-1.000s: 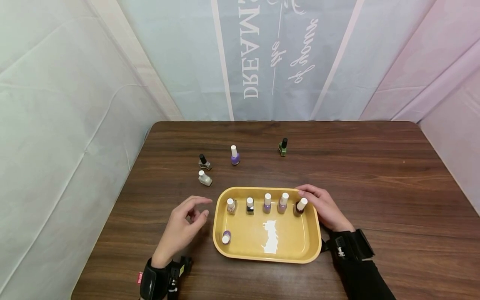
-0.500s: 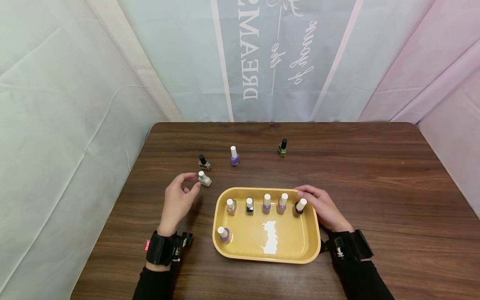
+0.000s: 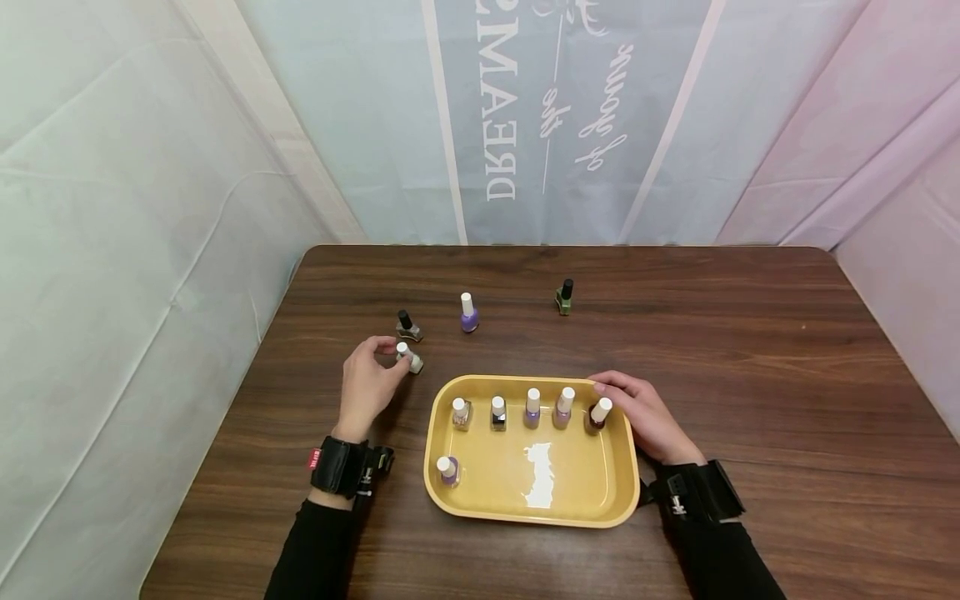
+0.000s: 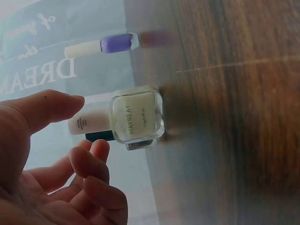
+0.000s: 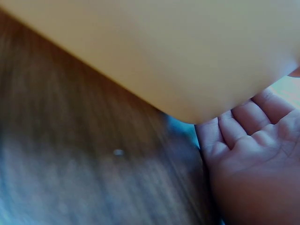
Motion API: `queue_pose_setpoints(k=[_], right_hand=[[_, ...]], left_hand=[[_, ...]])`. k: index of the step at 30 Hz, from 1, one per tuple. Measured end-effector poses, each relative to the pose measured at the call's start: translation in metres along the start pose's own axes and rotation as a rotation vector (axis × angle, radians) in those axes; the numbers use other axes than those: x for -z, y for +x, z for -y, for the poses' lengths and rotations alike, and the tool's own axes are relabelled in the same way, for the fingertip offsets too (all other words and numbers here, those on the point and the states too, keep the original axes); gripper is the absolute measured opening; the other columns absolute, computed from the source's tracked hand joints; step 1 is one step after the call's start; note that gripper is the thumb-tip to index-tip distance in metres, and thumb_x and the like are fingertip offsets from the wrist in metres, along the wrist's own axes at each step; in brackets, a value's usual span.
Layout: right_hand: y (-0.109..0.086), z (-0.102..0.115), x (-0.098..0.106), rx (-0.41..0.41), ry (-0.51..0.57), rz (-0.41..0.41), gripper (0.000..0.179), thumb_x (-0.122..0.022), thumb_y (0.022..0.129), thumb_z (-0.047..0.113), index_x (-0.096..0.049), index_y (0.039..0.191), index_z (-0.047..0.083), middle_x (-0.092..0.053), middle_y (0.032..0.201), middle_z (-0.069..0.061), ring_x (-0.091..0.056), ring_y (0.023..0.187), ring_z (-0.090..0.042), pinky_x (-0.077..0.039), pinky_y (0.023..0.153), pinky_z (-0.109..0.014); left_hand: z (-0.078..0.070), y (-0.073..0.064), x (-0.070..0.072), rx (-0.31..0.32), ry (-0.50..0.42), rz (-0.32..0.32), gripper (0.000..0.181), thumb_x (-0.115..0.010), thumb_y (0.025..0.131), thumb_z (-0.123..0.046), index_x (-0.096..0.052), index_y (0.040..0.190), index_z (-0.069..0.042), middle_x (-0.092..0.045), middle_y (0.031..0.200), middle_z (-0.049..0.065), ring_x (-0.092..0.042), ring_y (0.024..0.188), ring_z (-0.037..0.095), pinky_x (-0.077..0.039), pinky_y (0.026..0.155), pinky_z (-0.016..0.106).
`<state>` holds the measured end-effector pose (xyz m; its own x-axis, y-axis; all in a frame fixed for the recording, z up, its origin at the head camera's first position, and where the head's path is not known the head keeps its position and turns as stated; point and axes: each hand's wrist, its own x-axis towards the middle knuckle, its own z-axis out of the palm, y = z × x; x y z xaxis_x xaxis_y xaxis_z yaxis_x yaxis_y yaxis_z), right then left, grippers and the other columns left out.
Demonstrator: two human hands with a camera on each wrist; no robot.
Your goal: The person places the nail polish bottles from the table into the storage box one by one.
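My left hand (image 3: 371, 382) is at a bottle of whitish nail polish (image 4: 136, 116) with a white cap. In the left wrist view the thumb lies over one side of the cap and bent fingers lie on the other, with gaps showing. A grey nail polish bottle (image 3: 409, 332) with a black cap stands right behind it. My right hand (image 3: 660, 425) holds the back right corner of a yellow tray (image 3: 540, 518), the thumb at the rim and the fingers along the outer wall (image 5: 187, 70). Several nail polish bottles stand in the tray, including a purple one (image 3: 448, 473) at the front left.
Farther back on the wooden table (image 3: 750, 350) stand a purple nail polish bottle (image 3: 469, 318) with a white cap and a green one (image 3: 564, 300) with a black cap. Fabric curtains (image 3: 360, 100) hang behind and beside the table.
My left hand has moved from beside the tray up to the whitish bottle. The purple bottle at the tray's front left has tipped back upright. My right hand stays on the tray.
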<state>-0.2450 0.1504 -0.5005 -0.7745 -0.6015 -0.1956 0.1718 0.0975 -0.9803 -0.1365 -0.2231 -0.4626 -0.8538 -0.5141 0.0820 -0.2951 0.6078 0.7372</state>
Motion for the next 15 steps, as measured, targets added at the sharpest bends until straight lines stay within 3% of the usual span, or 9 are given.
queue_pose_setpoints(k=[15], right_hand=[[-0.0003,-0.0003,0.0001,0.001,-0.016,-0.006,0.038,-0.054,0.099,0.029,-0.058,0.119,-0.003,-0.066,0.102,0.001,-0.070,0.085,-0.013,-0.059,0.072,-0.032]], left_hand=[[0.0021,0.0022,-0.0102,0.037,0.003,-0.031,0.027,-0.070,0.084,-0.022,-0.065,0.103,-0.003,-0.065,0.101,0.015,-0.059,0.094,0.031,-0.044,0.076,0.038]])
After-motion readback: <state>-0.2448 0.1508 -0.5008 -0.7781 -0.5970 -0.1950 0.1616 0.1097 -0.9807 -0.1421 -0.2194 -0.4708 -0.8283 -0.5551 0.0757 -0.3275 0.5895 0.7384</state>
